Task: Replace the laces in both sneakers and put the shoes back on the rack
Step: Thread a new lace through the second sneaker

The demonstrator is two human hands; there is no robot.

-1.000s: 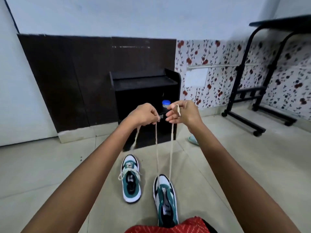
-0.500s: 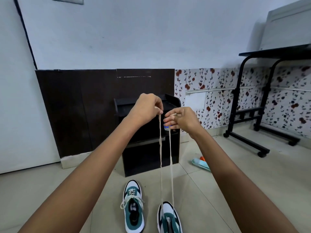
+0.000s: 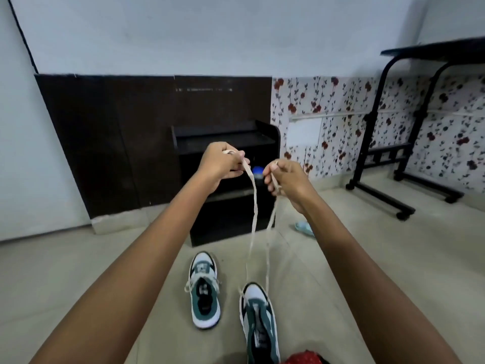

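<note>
Two white and teal sneakers lie on the tiled floor. The left sneaker (image 3: 204, 292) has its lace tied loosely. The right sneaker (image 3: 258, 321) is nearer to me, with a cream lace (image 3: 254, 206) running up from its toe end in two strands. My left hand (image 3: 223, 164) pinches one strand, and my right hand (image 3: 284, 177) pinches the other. Both hands are raised at arm's length in front of the black shoe rack (image 3: 228, 179), a hand's width apart.
The rack stands against a dark wall panel (image 3: 118, 140), with a blue-capped item (image 3: 258, 170) on its middle shelf. A black wheeled table frame (image 3: 388, 153) stands at the right. A light blue slipper (image 3: 304, 228) lies on the floor beyond my right arm. Red cloth (image 3: 301, 359) shows at the bottom edge.
My hands have drawn slightly apart and the two lace strands have gone a little slack. The view has tilted down, bringing more of both sneakers into sight.
</note>
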